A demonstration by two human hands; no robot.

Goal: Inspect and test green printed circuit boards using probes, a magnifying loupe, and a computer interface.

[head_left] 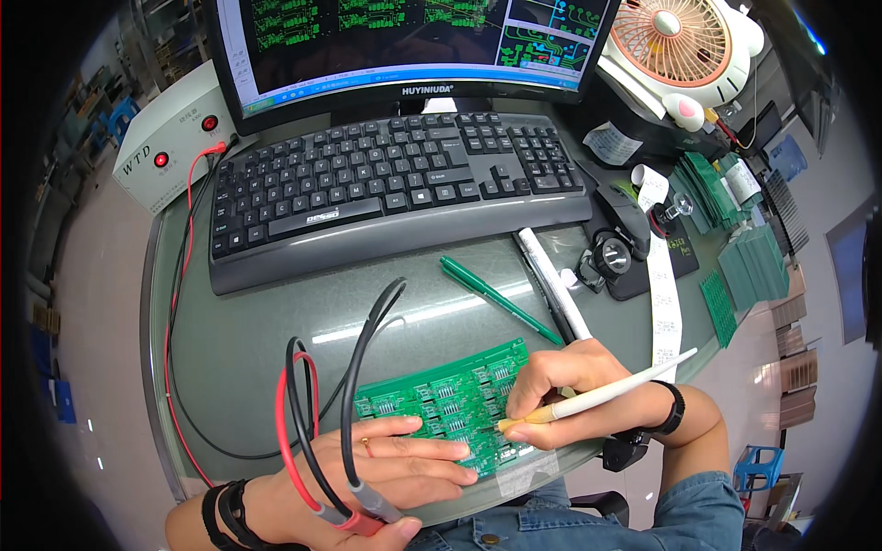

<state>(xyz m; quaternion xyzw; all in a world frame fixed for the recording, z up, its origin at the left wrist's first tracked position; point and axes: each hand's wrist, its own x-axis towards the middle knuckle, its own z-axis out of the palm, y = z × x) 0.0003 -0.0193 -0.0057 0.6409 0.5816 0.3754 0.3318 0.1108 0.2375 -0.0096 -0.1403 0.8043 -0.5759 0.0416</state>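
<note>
A green circuit board panel (432,386) with rows of small parts lies at the table's near edge. My left hand (390,464) rests on its lower left, fingers stretched over the board. Red (361,522) and black (375,500) test probes are tucked between that hand's thumb and palm, their leads looping upward. My right hand (574,390) pinches a slim white-handled brush (606,398), held slanted. Its tan end touches or nearly touches the board's right part, close to my left fingertips. Something dark shows partly between the right fingers; its kind is hidden.
Beyond the board lie a green pen (501,298) and a silvery tube (554,285). A black keyboard (395,184) spans the back below a monitor (413,55). A white box (175,138) with lit red switches stands left. Mouse (622,219), paper strip (663,303) and stacked boards (753,266) are right.
</note>
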